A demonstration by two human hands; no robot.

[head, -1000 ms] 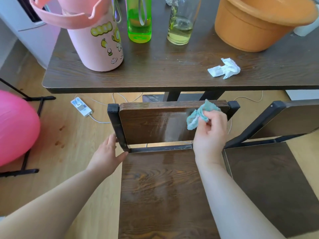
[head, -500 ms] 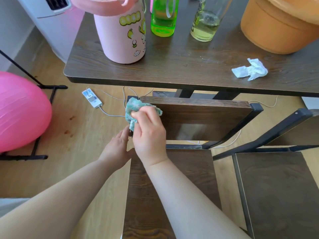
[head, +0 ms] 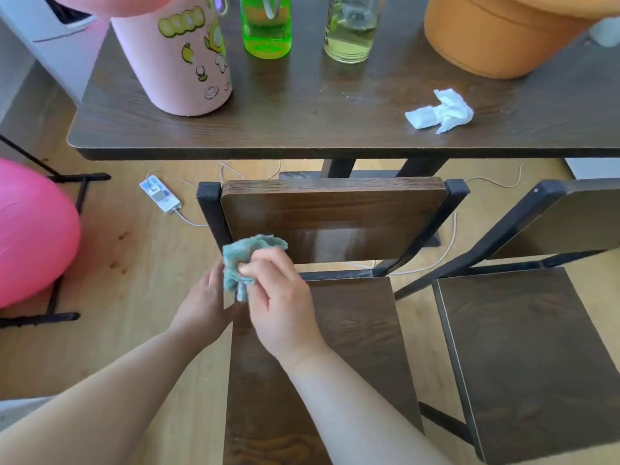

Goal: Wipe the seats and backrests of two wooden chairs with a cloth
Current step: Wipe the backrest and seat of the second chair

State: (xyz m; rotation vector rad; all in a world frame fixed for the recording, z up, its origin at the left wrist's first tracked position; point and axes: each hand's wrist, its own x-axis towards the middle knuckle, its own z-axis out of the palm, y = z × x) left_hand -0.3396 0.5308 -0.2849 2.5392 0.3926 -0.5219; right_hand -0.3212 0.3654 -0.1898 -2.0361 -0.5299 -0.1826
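Note:
Two dark wooden chairs with black metal frames stand side by side before a table. The left chair's backrest [head: 335,216] and seat [head: 352,330] are in front of me. My right hand [head: 281,303] grips a crumpled teal cloth [head: 248,256] pressed at the backrest's lower left corner, by the frame post. My left hand [head: 204,303] rests against the seat's left rear corner, partly hidden behind the cloth and right hand. The right chair's seat [head: 530,357] and backrest [head: 577,223] are untouched at the right.
The dark table [head: 302,129] holds a pink jug [head: 181,62], a green bottle [head: 266,28], a clear bottle [head: 349,31], an orange basin [head: 503,35] and a crumpled tissue [head: 441,110]. On the floor lie a power strip [head: 160,194] with cables and a pink ball [head: 30,229].
My right hand carried the cloth from the backrest's upper right to its upper left, then down to the lower left corner. My left hand stayed at the seat's left rear corner.

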